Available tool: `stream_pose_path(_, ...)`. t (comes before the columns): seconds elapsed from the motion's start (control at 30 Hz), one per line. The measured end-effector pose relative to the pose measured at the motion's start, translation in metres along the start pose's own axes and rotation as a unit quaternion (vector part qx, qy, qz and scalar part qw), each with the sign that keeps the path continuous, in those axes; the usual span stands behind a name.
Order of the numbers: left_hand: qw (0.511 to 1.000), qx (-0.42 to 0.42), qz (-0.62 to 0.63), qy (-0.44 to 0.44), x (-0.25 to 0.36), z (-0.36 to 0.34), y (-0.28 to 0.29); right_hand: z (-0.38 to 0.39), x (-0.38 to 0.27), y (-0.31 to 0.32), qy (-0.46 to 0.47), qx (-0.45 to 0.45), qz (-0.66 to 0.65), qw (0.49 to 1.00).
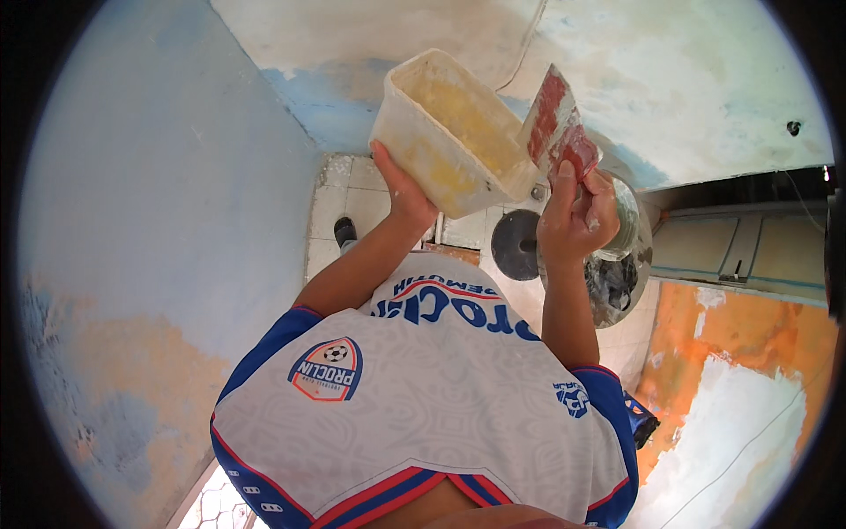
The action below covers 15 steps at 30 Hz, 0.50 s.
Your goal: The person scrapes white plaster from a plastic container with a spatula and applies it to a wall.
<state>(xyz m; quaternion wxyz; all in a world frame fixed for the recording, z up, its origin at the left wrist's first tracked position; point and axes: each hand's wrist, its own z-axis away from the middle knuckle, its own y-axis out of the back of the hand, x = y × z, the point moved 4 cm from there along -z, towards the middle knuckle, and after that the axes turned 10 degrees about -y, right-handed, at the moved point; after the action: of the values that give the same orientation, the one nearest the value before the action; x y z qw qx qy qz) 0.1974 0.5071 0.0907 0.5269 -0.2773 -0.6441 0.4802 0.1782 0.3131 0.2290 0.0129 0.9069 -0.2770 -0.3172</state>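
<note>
My left hand [404,187] grips a white rectangular plastic tub [423,154] by its near left side, holding it tilted up in front of me. Yellowish and whitish residue coats the tub's inside. In my right hand [577,212] is a putty knife [557,119] with a wide reddish blade smeared with white paste. Its blade points upward, close beside the tub's right rim; whether they touch I cannot tell. White smears mark the fingers of my right hand, which are closed round the handle.
A patchy blue wall [176,176] rises at the left, and a partly coated white wall [670,79] stands ahead. Below my right hand are a round dark object [515,245] and a wide round container [630,286] on the tiled floor [361,189]. An orange-and-white wall [731,388] is at the right.
</note>
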Motion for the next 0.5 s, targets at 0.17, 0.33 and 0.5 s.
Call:
stream_pose_path(0.17, 1.000, 0.015, -0.004, 0.020, 0.002, -0.008, -0.009, -0.005, 0.005, -0.008, -0.065, 0.046, -0.062, 0.995)
stream_pose_path(0.33, 0.999, 0.016, 0.003, 0.028, 0.000, -0.013, -0.005, -0.017, -0.001, -0.017, 0.043, 0.049, 0.012, 0.998)
stream_pose_path(0.5, 0.997, 0.016, 0.017, 0.076, -0.008, -0.004, -0.008, -0.022, 0.009, -0.025, 0.046, 0.036, -0.004, 0.998)
